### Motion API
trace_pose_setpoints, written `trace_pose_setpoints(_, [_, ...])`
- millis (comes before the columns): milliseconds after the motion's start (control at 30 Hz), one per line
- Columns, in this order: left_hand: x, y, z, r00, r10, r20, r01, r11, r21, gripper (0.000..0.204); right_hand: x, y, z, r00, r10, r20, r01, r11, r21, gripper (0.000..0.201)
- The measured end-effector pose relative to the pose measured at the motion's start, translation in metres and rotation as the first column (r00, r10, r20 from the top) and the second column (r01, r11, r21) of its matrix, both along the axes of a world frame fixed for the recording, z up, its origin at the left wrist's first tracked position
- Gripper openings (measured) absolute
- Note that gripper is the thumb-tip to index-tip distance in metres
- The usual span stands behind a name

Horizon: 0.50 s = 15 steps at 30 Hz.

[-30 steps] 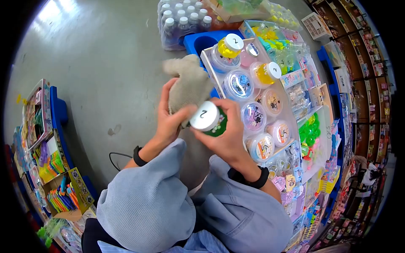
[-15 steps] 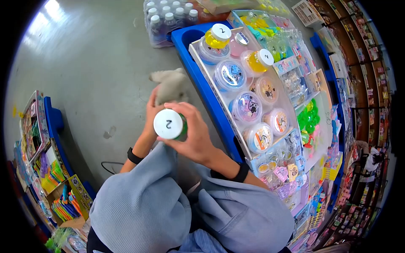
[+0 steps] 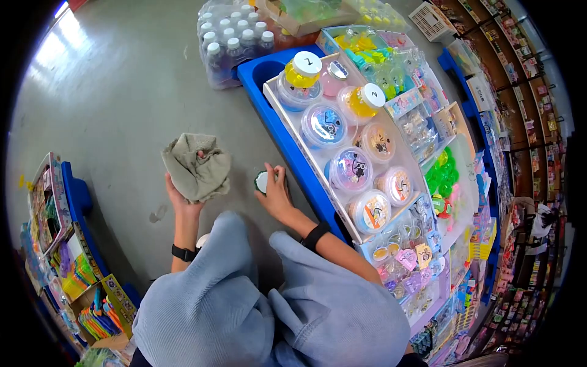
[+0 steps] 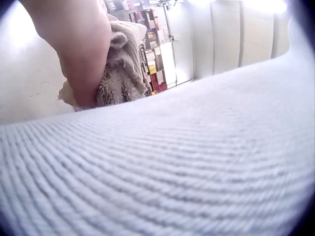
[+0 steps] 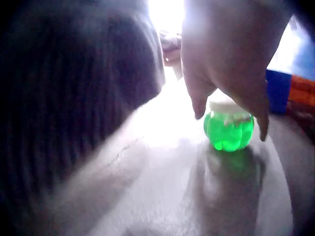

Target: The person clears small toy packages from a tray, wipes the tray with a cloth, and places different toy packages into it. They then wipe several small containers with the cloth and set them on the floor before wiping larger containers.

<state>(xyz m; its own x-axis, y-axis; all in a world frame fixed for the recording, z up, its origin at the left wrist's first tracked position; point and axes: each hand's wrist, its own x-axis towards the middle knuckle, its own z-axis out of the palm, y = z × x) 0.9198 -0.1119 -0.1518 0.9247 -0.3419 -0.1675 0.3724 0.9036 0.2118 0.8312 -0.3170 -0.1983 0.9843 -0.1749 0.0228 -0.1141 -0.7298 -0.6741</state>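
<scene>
My left hand (image 3: 185, 200) holds a crumpled grey-beige cloth (image 3: 211, 174) over the floor; the cloth covers most of the fingers, and one fingertip shows among its folds. In the left wrist view the cloth (image 4: 123, 71) hangs beside the hand. Low over the floor on the right, my right hand (image 3: 278, 194) straddles a small jar (image 3: 262, 182) with a white lid. The right wrist view shows the jar (image 5: 230, 132) upright on the floor, ribbed, with bright green contents. Thumb and fingers are spread on either side of it, with narrow gaps to its wall.
A blue-edged display (image 3: 269, 116) stands close on the right, holding a tray of round tubs (image 3: 351, 168) and two yellow jars with white lids. Shrink-wrapped bottles (image 3: 232, 49) stand behind it. Another toy display (image 3: 76, 189) is at left. My sleeved knees (image 3: 195, 293) fill the foreground.
The hands have parted: the right hand has brought the jar from beside the cloth down to the floor. The left hand has moved left with the cloth, which is now spread wider.
</scene>
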Motion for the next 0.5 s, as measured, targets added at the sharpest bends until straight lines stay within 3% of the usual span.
trace_pose_setpoints(67, [-0.008,-0.010,0.010,0.999,-0.026,0.043,0.027,0.999,-0.029,0.064,0.000,0.008,0.035,0.990,-0.030,0.135,0.032,0.999,-0.010,0.075])
trace_pose_setpoints(133, [-0.014,-0.017,0.034,0.975,-0.120,0.189,0.089,0.982,0.166,0.061,0.002,0.012,0.102,0.980,0.092,0.175,-0.156,0.900,0.406,0.077])
trace_pose_setpoints(167, [-0.018,-0.022,0.047,0.975,-0.114,0.189,0.084,0.983,0.161,0.061,0.002,0.016,0.130,0.980,0.098,0.174,-0.161,0.902,0.401,0.077])
trace_pose_setpoints(200, [-0.021,-0.028,0.062,0.917,-0.263,0.301,0.117,0.896,0.428,0.058,0.001,0.020,0.155,0.990,0.074,0.117,-0.138,0.573,0.808,0.072])
trace_pose_setpoints(233, [-0.024,-0.035,0.073,0.829,-0.430,0.358,0.095,0.739,0.667,0.056,0.001,0.021,0.171,0.995,0.081,0.054,-0.061,0.088,0.994,0.066])
trace_pose_setpoints(267, [-0.023,-0.047,0.078,0.654,-0.549,0.521,-0.292,0.452,0.843,0.049,0.001,0.015,0.180,0.995,0.082,0.060,-0.067,0.087,0.994,0.066])
trace_pose_setpoints(300, [-0.020,-0.060,0.118,0.553,-0.628,0.547,-0.258,0.495,0.830,0.048,0.001,0.004,0.188,0.999,0.019,-0.038,0.035,0.147,0.988,0.059])
trace_pose_setpoints(333, [-0.007,-0.067,0.134,0.545,-0.633,0.549,-0.263,0.492,0.830,0.048,0.000,-0.006,0.194,0.990,-0.052,-0.132,0.140,0.199,0.970,0.052])
trace_pose_setpoints(400, [0.028,-0.083,0.152,0.515,-0.613,0.600,0.095,0.736,0.670,0.054,-0.003,-0.027,0.205,0.971,-0.189,-0.145,0.130,-0.087,0.988,0.043])
trace_pose_setpoints(467, [0.066,-0.105,0.153,0.692,-0.511,0.510,-0.112,0.622,0.775,0.054,-0.010,-0.051,0.214,0.957,-0.285,-0.047,-0.004,-0.178,0.984,0.043])
trace_pose_setpoints(500, [0.085,-0.125,0.148,0.618,-0.478,0.624,-0.420,0.471,0.776,0.057,-0.015,-0.061,0.219,0.957,-0.285,-0.049,-0.002,-0.175,0.985,0.043])
